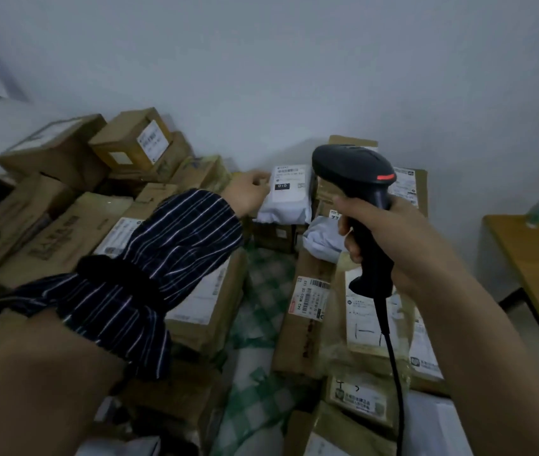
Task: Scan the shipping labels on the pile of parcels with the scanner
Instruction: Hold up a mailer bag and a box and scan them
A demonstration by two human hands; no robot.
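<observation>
Head view: a white poly mailer (289, 205), soft and wrinkled, lies on top of a brown carton at the far side of the pile, close to the pale wall (294, 60). A rectangular shipping label (289, 181) with a small black block is stuck flat on its upper face.

The left hand (248, 192) reaches out of a dark sleeve (169, 251) with thin white stripes and meets the mailer's left edge. Its fingers are hidden behind the hand, so I cannot tell whether they pinch the plastic or only touch it.

Just right of the mailer, the right hand (393, 238) is clenched round the handle of the scanner (356, 169), a matte black pistol-shaped tool with a rounded head and a red strip. The head overlaps the mailer's right edge. A thin black cable (393, 357) hangs from the handle's base.

Left of the mailer, cardboard boxes (64, 232) are stacked at angles, several with white labels. Nearer than the mailer lies a green checked cloth (261, 317), with a long labelled carton (304, 324) beside it. Far right of the mailer stands a wooden table (537, 258).
</observation>
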